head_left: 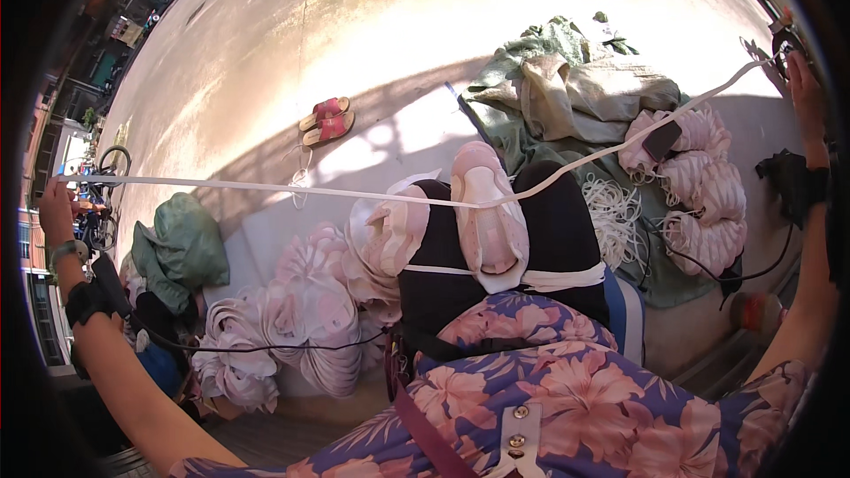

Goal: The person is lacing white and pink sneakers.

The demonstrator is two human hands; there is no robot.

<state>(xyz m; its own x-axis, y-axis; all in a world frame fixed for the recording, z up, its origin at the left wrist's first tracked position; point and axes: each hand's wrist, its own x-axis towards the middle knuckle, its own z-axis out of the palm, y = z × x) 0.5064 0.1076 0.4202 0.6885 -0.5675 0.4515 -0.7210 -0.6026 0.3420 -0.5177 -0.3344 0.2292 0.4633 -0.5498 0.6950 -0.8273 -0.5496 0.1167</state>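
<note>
A long white shoelace point(354, 193) stretches across the view between my two raised arms. At the far left, my left hand point(58, 214) is closed on one end of it. My right hand point(804, 93), high at the far right, has the other end at its fingertips. Midway, the lace dips and crosses a pale pink and white shoe upper point(487, 248) lying on my black-clad lap; whether it passes through eyelets is too small to tell. A white band point(564, 279) runs over my thighs.
Stacked shoe uppers point(310, 336) lie at my left, more point(708, 190) at my right with a dark phone-like object point(661, 139) on top. Loose white laces point(613, 221) rest on green cloth point(673, 279). Ahead are red sandals point(329, 122); a green sack point(181, 243) sits left. Black cables point(274, 349) trail nearby.
</note>
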